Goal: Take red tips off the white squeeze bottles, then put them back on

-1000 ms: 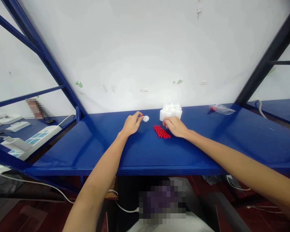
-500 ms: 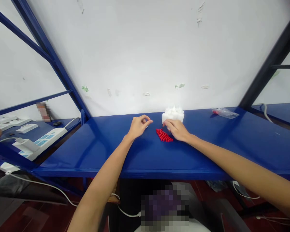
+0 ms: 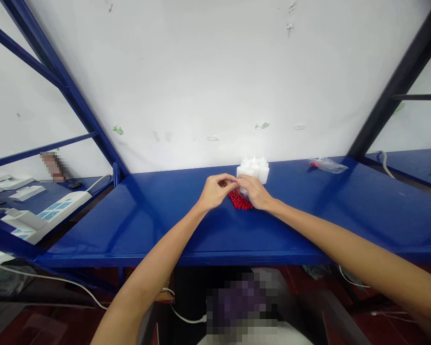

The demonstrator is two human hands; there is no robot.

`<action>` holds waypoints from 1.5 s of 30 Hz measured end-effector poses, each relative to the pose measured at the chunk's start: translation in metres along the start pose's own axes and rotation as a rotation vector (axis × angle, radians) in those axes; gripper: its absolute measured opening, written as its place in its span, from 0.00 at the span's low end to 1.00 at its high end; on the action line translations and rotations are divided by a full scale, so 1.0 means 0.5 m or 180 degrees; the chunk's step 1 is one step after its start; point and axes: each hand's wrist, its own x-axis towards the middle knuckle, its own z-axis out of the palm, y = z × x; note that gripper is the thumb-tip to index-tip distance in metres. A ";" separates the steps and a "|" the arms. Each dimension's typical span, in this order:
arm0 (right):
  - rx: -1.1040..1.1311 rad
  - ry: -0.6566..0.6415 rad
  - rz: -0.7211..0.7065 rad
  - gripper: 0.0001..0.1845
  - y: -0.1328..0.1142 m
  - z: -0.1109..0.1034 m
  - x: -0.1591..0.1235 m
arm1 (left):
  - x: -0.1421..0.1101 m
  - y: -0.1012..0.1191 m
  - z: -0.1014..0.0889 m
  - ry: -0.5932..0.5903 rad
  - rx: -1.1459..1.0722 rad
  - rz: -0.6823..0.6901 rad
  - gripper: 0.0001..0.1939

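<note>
My left hand (image 3: 217,190) and my right hand (image 3: 255,191) meet at the fingertips, just above a patch of small red caps (image 3: 242,202) laid close together on the blue table. Closed in a pinch, my left hand holds a small white bottle (image 3: 243,190), mostly covered by fingers. My right hand is also pinched, with a trace of red showing where the fingertips meet; it looks like a red cap. Right behind my right hand stands a tight cluster of white bottles (image 3: 253,167) with pointed tips.
A clear plastic bag (image 3: 328,165) with something red inside lies at the back right. Blue frame posts (image 3: 104,143) rise at the left, a dark post (image 3: 384,96) at the right. A white power strip (image 3: 59,213) lies beyond the left posts. A white wall stands behind.
My left hand has moved right with the white bottle, up to my right hand. My hands were apart before; now their fingertips touch over the red caps. The view has shifted slightly.
</note>
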 end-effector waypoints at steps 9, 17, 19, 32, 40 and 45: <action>0.0409 -0.0362 0.0300 0.26 0.006 -0.004 0.008 | -0.001 0.004 0.009 0.0363 0.0867 0.0445 0.03; 0.0402 -0.0549 0.0147 0.18 0.000 -0.010 0.009 | -0.007 0.007 0.006 -0.0135 0.0310 -0.0195 0.09; 0.0215 -0.0487 0.0087 0.18 -0.003 -0.011 0.006 | -0.009 0.009 0.006 -0.0285 0.0174 -0.0319 0.10; -0.0601 -0.0170 0.0040 0.21 -0.001 -0.018 0.007 | -0.001 -0.012 0.005 0.0074 -0.0142 -0.0107 0.13; -0.0487 0.0011 0.0601 0.18 0.025 -0.033 0.010 | 0.017 -0.093 -0.089 0.1647 0.0883 -0.0337 0.10; 0.0036 0.0268 0.0747 0.12 0.015 -0.044 0.010 | 0.013 -0.111 -0.100 0.1351 0.1500 -0.0486 0.08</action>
